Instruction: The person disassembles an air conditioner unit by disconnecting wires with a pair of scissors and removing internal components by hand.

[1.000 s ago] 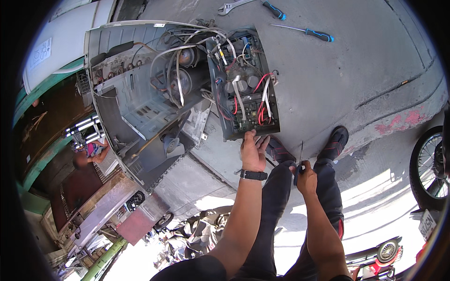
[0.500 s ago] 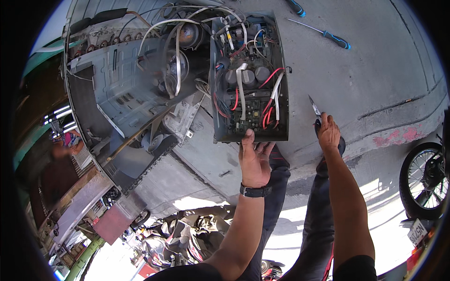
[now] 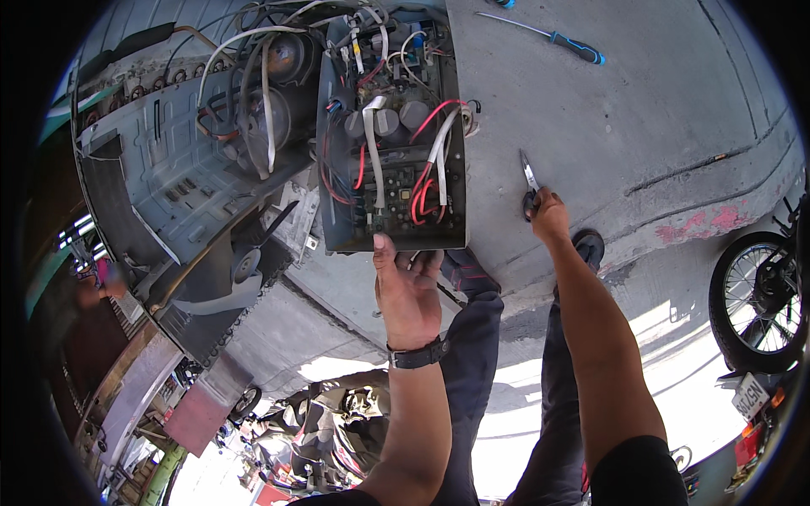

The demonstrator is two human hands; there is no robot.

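Note:
Before me is an open grey metal box [image 3: 337,228] with a circuit board [image 3: 396,181], grey round capacitors [image 3: 386,122] and red and white wires inside. My left hand [image 3: 412,308] is closed on the box's near edge, thumb on top and fingers underneath, largely hidden. To the right of the box, my right hand [image 3: 550,218] grips scissors [image 3: 529,171] by their black handles. Their blades point away from me over the concrete, apart from the box and its wires.
A blue-and-black screwdriver [image 3: 578,48] lies on the concrete [image 3: 607,126], with part of another blue handle [image 3: 504,2] beyond it. At left stands an opened metal unit [image 3: 181,160] with thick cables and a round dark compressor [image 3: 266,126]. A motorcycle wheel [image 3: 755,314] is at right.
The whole scene has shifted left in view, the box and left hand more than the ground. Both hands keep their holds on the box and the scissors.

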